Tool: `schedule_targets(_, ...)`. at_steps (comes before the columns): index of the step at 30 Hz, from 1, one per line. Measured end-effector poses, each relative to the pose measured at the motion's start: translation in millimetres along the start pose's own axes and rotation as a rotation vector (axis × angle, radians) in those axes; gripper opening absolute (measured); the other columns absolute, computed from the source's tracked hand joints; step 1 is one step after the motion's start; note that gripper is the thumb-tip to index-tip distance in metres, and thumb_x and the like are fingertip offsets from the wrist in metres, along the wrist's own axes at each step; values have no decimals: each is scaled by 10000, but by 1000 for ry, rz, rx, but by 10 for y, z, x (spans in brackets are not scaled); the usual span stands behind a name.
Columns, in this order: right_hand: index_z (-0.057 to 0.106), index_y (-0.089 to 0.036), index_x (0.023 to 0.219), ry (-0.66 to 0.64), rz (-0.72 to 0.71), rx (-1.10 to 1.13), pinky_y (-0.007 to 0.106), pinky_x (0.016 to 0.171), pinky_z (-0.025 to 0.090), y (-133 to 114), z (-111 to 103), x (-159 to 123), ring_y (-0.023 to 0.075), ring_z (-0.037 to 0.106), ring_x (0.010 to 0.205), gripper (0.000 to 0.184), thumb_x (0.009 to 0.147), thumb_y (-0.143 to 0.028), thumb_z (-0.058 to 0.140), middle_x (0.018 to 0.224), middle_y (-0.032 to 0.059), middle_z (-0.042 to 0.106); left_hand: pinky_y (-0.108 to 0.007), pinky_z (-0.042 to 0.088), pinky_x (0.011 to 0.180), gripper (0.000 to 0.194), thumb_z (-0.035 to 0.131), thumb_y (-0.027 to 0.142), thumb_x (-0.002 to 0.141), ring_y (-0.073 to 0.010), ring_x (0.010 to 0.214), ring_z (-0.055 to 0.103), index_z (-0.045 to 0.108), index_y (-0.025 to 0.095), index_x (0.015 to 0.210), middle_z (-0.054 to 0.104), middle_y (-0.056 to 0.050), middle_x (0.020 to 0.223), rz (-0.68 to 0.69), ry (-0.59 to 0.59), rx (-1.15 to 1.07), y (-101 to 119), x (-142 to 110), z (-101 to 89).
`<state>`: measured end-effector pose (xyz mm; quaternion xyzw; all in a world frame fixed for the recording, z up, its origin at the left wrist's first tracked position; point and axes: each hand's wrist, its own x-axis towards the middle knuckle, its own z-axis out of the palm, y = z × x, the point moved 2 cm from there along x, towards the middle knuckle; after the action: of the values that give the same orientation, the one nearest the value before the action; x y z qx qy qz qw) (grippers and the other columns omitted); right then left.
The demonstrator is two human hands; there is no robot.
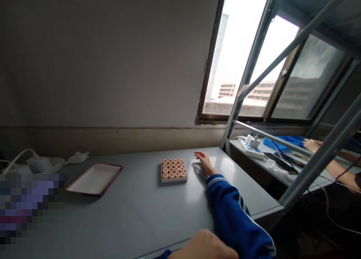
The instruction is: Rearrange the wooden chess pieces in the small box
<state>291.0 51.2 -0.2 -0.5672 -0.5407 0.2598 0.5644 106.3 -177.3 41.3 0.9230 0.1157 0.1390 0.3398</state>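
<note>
A small open box stands on the grey table, filled with rows of round wooden Chinese chess pieces marked with red characters. Just right of it, my right hand reaches out over the table with its fingers stretched, holding nothing and apart from the box. Close to the camera at the bottom edge is my left hand. Its rounded back shows, but its fingers are hidden. To the left lies a shallow box lid, white inside with a dark red rim, its hollow side up.
White cables and an adapter lie at the back left, near a blurred purple patch. A metal bed frame borders the table's right end. Beyond it are a power strip, a blue tray and another person's arm.
</note>
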Motion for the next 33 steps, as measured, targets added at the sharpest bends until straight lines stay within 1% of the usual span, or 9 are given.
schedule_targets(3, 669, -178, 856, -153, -97, -45, 356, 764, 464, -120, 269, 19, 198, 571, 784, 231, 652, -255, 593, 867, 61, 618, -220, 354, 582, 432, 296, 445, 868, -122, 568, 541, 572, 186, 658, 602, -4, 597, -245, 278, 100, -308, -88, -587)
schedule_targets(7, 675, -208, 889, -255, -217, -106, 413, 916, 359, -191, 502, 11, 228, 514, 953, 243, 657, -270, 638, 968, 59, 588, -230, 340, 583, 367, 271, 343, 872, -136, 573, 534, 544, 173, 694, 578, -12, 592, -579, 756, 256, -1123, -273, -1354)
schedule_targets(9, 684, -200, 873, -301, -252, -127, 419, 928, 340, -190, 550, 9, 237, 504, 972, 212, 702, -300, 607, 977, 72, 583, -229, 336, 578, 334, 278, 319, 864, -137, 566, 531, 540, 171, 719, 553, -4, 565, -674, 873, 305, -1541, -361, -1569)
schedule_targets(12, 691, -188, 860, -364, -282, -146, 399, 903, 358, -178, 569, 5, 234, 519, 942, 229, 765, -339, 547, 957, 84, 591, -223, 350, 566, 299, 297, 301, 848, -139, 556, 538, 553, 155, 797, 538, 3, 543, -736, 960, 246, -2027, -418, -1674)
schedule_targets(15, 679, -185, 905, -433, -293, -156, 351, 866, 382, -170, 575, -18, 218, 522, 936, 269, 791, -377, 529, 991, 83, 580, -238, 382, 576, 329, 320, 320, 827, -157, 575, 556, 587, 129, 836, 573, -24, 572, -707, 894, 143, -2280, -371, -1614)
schedule_targets(20, 672, -176, 867, -454, -260, -153, 299, 741, 416, -189, 571, -70, 198, 543, 863, 254, 745, -385, 594, 925, 71, 594, -266, 421, 744, 330, 368, 333, 792, -187, 797, 597, 624, 143, 876, 666, -76, 866, -559, 714, 95, -2330, -287, -1495)
schedule_targets(26, 646, -176, 775, -331, -240, -124, 292, 725, 412, -244, 576, -129, 192, 549, 830, 174, 685, -325, 661, 844, 41, 609, -288, 377, 903, 402, 342, 339, 796, -196, 1034, 534, 583, 140, 1049, 602, -79, 1105, -614, 670, 161, -2330, -285, -1470)
schedule_targets(29, 635, -168, 738, -284, -267, -83, 294, 735, 420, -290, 594, -144, 182, 563, 773, 144, 665, -286, 675, 782, 31, 623, -290, 396, 873, 403, 323, 348, 800, -199, 1004, 549, 583, 146, 1032, 615, -78, 1076, -623, 630, 164, -2323, -281, -1471)
schedule_targets(33, 621, -155, 838, -104, -251, -121, 271, 709, 440, -311, 509, -92, 168, 566, 758, 162, 699, -238, 625, 798, 33, 626, -281, 408, 841, 383, 316, 358, 802, -198, 970, 564, 583, 158, 991, 628, -75, 1038, -617, 613, 155, -2308, -281, -1486)
